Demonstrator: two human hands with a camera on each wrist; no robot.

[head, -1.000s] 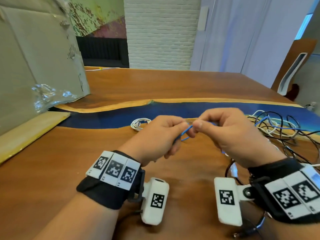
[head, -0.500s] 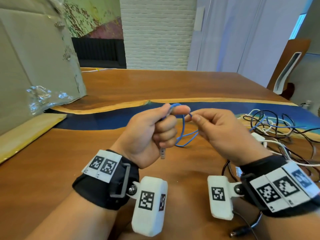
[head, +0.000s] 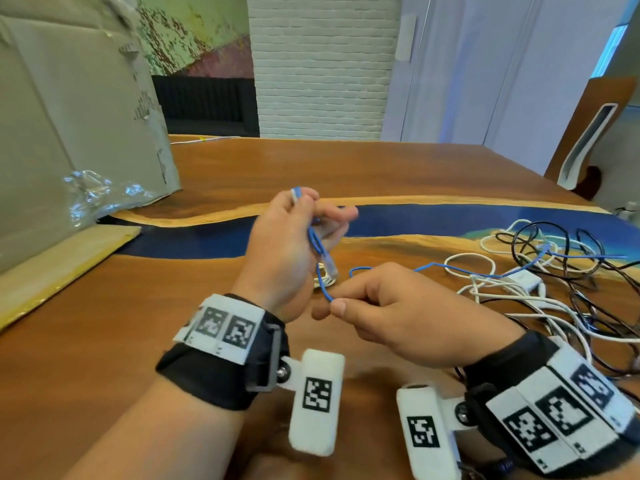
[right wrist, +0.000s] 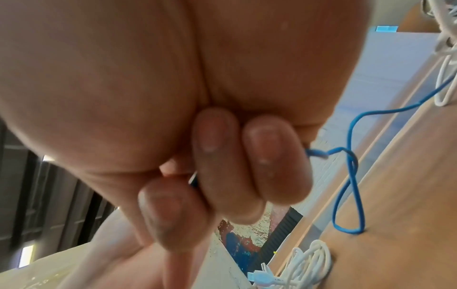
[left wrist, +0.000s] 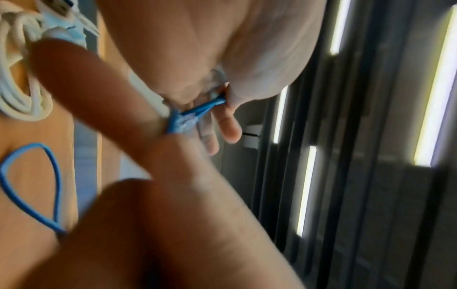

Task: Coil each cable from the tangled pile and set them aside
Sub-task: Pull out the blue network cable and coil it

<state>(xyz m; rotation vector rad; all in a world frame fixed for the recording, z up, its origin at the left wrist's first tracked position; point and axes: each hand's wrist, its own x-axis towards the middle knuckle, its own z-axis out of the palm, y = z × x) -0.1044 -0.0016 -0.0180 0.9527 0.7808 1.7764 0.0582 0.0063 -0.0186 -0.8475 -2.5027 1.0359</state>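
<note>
A thin blue cable (head: 316, 241) is held up over the wooden table (head: 104, 341) by my left hand (head: 311, 216), thumb and fingers pinching its small loops (left wrist: 195, 113). Its clear plug (head: 330, 268) dangles below that hand. My right hand (head: 332, 304) sits lower and nearer to me, pinching the same cable (right wrist: 351, 176) between thumb and forefinger. From there the blue cable runs right into the tangled pile (head: 561, 271) of black and white cables. A slack blue loop (left wrist: 32, 185) hangs over the table.
A coiled white cable (right wrist: 309, 269) lies on the table just beyond my hands, mostly hidden in the head view. A large cardboard box (head: 69, 133) stands at the left. A blue resin strip (head: 450, 220) crosses the table. A chair (head: 588, 133) stands at the far right.
My left hand rose and turned, keeping the blue loops, and the plug now dangles below it. My right hand slid down and toward me along the cable.
</note>
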